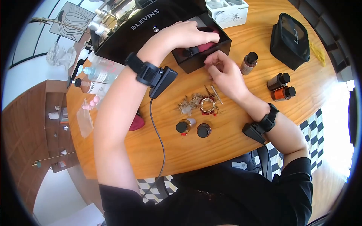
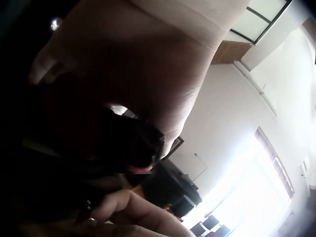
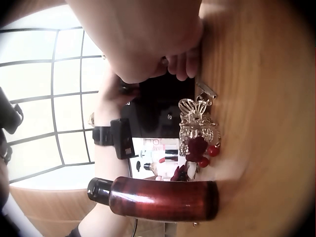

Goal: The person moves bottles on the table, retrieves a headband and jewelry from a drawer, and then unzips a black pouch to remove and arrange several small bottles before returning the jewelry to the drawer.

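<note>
In the head view my left hand [image 1: 190, 35] reaches into the open black box [image 1: 188, 67], its fingers round a dark red item [image 1: 206, 46]. A black part of what lies under that palm shows in the left wrist view, with the hand [image 2: 133, 64] above it. My right hand [image 1: 228, 77] is at the box's near edge, fingers loosely bent; whether it touches the box is unclear. In the right wrist view its fingertips hang beside the dark box wall [image 3: 163, 98]. A gold hair clip with red beads [image 1: 207, 106] lies nearer the body.
Two dark-capped bottles [image 1: 204, 130] stand near the front; several more, including an orange one [image 1: 283, 93], stand at the right. A black zip case [image 1: 290, 41] and a white box [image 1: 230, 14] lie farther back. Dried sprigs [image 1: 191, 102] and a dark red item [image 1: 137, 122] lie mid-table.
</note>
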The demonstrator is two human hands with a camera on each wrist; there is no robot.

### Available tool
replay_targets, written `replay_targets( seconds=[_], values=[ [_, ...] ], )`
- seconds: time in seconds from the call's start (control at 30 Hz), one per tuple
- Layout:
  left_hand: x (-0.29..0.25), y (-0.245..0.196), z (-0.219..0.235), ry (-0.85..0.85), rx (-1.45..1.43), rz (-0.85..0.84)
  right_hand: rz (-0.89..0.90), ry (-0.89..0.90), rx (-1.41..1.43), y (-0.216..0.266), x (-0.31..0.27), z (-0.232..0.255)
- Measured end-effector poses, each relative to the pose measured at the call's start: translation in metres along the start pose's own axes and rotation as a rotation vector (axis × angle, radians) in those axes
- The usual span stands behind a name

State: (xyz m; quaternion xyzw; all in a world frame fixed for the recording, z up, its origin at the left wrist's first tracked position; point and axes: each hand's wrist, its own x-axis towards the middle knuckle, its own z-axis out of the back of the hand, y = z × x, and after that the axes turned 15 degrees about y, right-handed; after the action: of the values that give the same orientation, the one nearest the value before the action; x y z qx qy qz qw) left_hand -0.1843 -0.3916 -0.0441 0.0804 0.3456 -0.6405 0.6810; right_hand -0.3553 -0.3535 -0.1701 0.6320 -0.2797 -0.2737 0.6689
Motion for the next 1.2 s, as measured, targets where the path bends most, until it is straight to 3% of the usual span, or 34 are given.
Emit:
replay_targets(
  seconds=[0.03,0.13,0.27,0.3,0.4,0.43,0.5,0.57,0.7,0.77,0.9,1.0,1.2],
  values=[
    [0.005,0.0,0.0,0.021,0.047,0.038,-0.01,0.008,0.0,0.001,0.0,0.001],
    [0.028,0.005,-0.017,-0.176,0.316,0.107,-0.022,0.022,0.004,0.002,0.0,0.001],
    [0.043,0.02,-0.034,-0.186,0.491,0.103,0.004,0.024,0.006,-0.002,0.001,0.001],
    [0.037,0.017,-0.035,-0.258,0.422,0.073,0.01,0.026,0.001,-0.003,0.001,0.002],
    [0.005,0.019,-0.013,-0.119,-0.021,-0.195,-0.001,0.026,-0.031,0.0,0.0,0.002],
    [-0.005,0.025,-0.019,-0.241,-0.037,-0.307,0.013,0.023,-0.03,-0.002,0.001,0.001],
    [-0.04,0.034,-0.024,-0.245,-0.171,-0.461,0.041,0.016,-0.028,-0.007,0.002,0.002],
    [-0.087,0.04,-0.034,-0.298,-0.15,-0.491,0.012,0.025,-0.027,-0.002,0.0,0.002],
    [-0.167,0.065,-0.063,-0.28,-0.233,-0.321,-0.018,0.052,0.034,0.0,0.001,0.003],
    [-0.191,0.087,-0.09,-0.365,-0.26,-0.192,-0.047,0.073,0.068,0.005,0.001,0.002],
    [-0.207,0.136,-0.139,-0.629,-0.042,0.03,-0.052,0.12,0.095,0.014,0.006,0.004],
    [-0.215,0.152,-0.169,-0.666,-0.072,0.142,-0.034,0.134,0.05,0.019,0.016,0.003],
    [-0.217,0.16,-0.19,-0.665,-0.292,0.08,-0.07,0.132,-0.013,0.026,0.038,0.001]
  ],
)
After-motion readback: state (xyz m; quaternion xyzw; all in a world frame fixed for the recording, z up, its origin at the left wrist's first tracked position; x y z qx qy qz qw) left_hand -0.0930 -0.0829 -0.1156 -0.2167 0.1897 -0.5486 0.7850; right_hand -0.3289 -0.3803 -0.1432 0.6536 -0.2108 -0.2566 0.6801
